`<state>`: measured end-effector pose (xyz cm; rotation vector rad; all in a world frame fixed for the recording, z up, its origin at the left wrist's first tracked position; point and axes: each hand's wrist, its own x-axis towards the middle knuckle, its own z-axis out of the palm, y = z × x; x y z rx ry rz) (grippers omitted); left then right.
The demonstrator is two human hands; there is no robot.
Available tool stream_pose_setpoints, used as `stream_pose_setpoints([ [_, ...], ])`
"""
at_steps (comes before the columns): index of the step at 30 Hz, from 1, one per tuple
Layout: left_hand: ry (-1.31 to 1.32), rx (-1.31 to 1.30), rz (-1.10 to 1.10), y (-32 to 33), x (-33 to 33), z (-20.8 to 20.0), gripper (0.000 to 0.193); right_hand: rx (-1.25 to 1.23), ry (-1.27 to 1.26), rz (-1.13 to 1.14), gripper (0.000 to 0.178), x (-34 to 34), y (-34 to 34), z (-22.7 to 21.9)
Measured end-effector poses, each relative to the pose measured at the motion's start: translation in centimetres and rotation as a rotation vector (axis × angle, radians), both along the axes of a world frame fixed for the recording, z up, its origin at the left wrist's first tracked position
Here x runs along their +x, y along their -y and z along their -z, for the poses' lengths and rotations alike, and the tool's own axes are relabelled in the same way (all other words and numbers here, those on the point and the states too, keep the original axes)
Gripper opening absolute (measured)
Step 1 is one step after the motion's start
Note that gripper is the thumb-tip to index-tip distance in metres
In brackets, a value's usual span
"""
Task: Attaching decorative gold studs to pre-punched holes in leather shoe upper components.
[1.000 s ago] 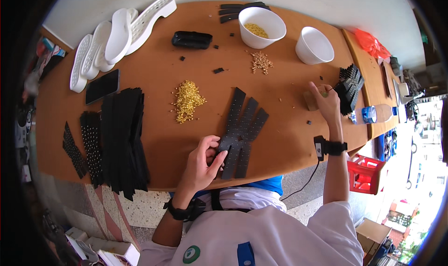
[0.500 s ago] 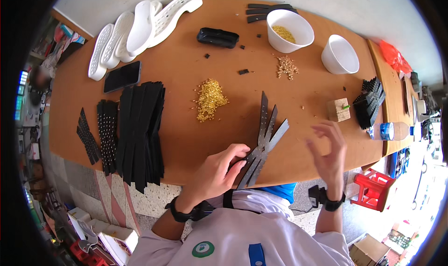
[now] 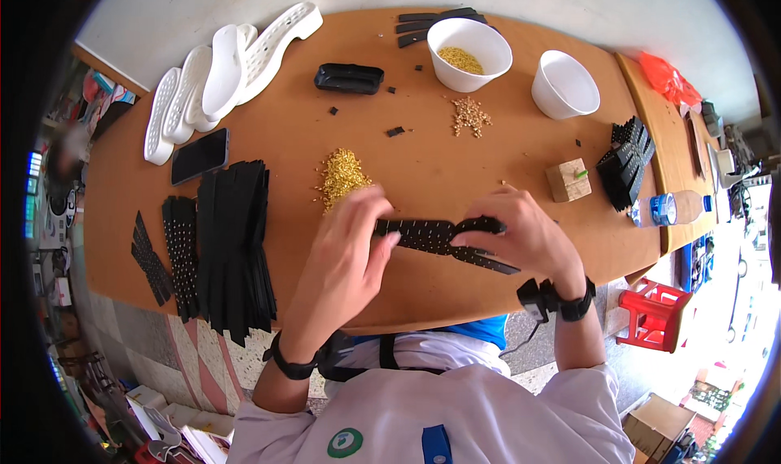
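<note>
Both my hands hold a black sandal strap piece (image 3: 427, 235) dotted with small shiny studs, raised over the near part of the table. Its left end sits between the fingers and thumb of my left hand (image 3: 346, 240). My right hand (image 3: 521, 230) is closed round the other end, where one strip curls under the fingers and another juts out below. Just beyond my left hand lies a heap of gold rivets (image 3: 342, 175). To the right of my right hand stands a wooden block (image 3: 567, 179) with a green peg.
White shoe soles (image 3: 224, 74), a phone (image 3: 200, 155) and stacked black strips (image 3: 234, 244) are at left. Two white tubs (image 3: 565, 88) and a copper-coloured rivet pile (image 3: 469, 117) stand farther back. Studded straps (image 3: 626, 161) and a plastic bottle (image 3: 669, 209) are at right.
My right hand has come in from the right and taken hold of the strap piece. The piece has been lifted and turned sideways, and my left hand has moved up and left with it.
</note>
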<state>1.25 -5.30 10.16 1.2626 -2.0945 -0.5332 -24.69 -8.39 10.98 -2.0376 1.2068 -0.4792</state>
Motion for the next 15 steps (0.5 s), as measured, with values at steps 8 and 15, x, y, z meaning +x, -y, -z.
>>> stream_pose_setpoints([
  [8, 0.082, 0.007, 0.094, 1.7, -2.9, 1.4, 0.02, -0.31, -0.042, 0.145, 0.028, -1.8, 1.1, 3.1],
  [15, -0.015, -0.029, 0.158, 5.4, -5.1, -2.3, 0.012, -0.2, 0.008, 0.349, 0.022, -3.0, 3.3, 2.7],
])
